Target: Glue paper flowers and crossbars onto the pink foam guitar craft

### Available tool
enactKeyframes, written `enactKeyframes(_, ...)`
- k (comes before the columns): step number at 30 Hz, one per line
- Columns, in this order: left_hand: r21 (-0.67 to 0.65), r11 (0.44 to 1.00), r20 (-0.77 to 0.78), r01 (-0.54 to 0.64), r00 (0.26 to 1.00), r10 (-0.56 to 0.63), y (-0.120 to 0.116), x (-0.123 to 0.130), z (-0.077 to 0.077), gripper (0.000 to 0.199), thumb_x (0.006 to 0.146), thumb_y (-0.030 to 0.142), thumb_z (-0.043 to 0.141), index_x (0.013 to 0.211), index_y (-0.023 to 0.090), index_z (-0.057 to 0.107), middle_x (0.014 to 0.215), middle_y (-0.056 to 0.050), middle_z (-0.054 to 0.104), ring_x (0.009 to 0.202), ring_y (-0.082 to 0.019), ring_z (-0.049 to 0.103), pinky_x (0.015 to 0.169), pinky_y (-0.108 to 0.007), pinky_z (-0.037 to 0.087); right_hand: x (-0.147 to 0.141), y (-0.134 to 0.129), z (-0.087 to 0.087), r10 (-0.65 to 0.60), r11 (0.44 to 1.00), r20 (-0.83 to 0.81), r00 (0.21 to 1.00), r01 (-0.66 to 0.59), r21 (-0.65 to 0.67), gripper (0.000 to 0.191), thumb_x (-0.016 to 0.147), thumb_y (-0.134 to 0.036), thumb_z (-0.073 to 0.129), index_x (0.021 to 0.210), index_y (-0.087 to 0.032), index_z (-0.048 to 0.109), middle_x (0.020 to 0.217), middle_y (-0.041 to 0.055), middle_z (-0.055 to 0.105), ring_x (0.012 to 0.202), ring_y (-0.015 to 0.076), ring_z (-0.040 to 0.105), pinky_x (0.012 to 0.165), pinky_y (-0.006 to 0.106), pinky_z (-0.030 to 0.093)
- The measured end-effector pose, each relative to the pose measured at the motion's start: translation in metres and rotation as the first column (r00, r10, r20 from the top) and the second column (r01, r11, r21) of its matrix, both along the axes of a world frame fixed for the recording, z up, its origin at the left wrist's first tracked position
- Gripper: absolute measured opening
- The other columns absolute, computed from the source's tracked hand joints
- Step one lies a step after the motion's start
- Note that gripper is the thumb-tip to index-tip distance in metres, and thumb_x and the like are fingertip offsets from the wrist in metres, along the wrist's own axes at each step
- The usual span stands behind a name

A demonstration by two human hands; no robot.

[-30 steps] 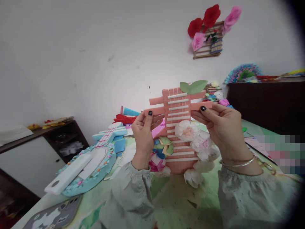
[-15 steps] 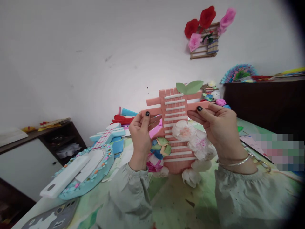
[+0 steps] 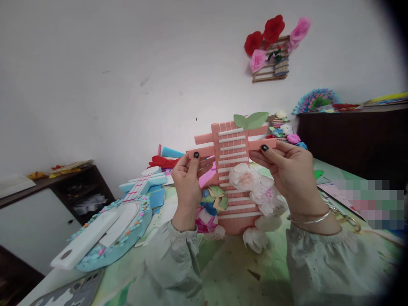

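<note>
A pink paper lute model [image 3: 234, 225] stands upright between my hands over the table. White strips cross its front, and thin pale strings run lengthwise under its top. My left hand [image 3: 188, 187] pinches a pink peg on its left side, thumb in front. On the other side my right hand [image 3: 291, 172] grips the lower right peg the same way. Two green paper leaves [image 3: 251, 121] sit at the top right corner. White paper flowers [image 3: 247, 176] cover the right side; a green and blue paper flower [image 3: 215, 199] is at the lower left.
To the left lies a light blue paper instrument [image 3: 127, 233] with a white bar [image 3: 84, 240] across it. A phone [image 3: 72, 293] rests at the near left edge of the green-patterned table [image 3: 223, 276]. Dark cabinets [image 3: 347, 136] stand right and left; paper flowers [image 3: 273, 29] hang on the wall.
The whole view has shifted slightly, so the wall decoration and the lute model appear a little lower. Both hands keep their hold on the pegs.
</note>
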State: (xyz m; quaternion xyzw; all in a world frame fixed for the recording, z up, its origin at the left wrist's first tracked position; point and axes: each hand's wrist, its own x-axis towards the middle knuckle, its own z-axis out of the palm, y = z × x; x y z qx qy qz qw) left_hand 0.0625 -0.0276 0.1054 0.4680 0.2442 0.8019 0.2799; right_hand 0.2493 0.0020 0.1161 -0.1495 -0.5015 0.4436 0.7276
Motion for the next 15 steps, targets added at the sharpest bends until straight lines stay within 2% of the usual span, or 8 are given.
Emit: enactKeyframes(15,0.024,1.0,-0.001,0.016,1.0,-0.016,-0.0003,-0.0002,-0.0003,0.021,0.079,0.036,0.066,0.086,0.016,0.062,0.084,-0.005,0.072,0.076,-0.02,0.071,0.07,-0.031,0.058,0.0,-0.0009,0.0003,-0.006,1.0,0.005,1.0,0.006,0.0,0.011,0.069,-0.021,0.076,0.078,-0.017,0.07,0.074,0.0022,0.073,0.073,0.0192,0.071,0.08,0.036,0.059)
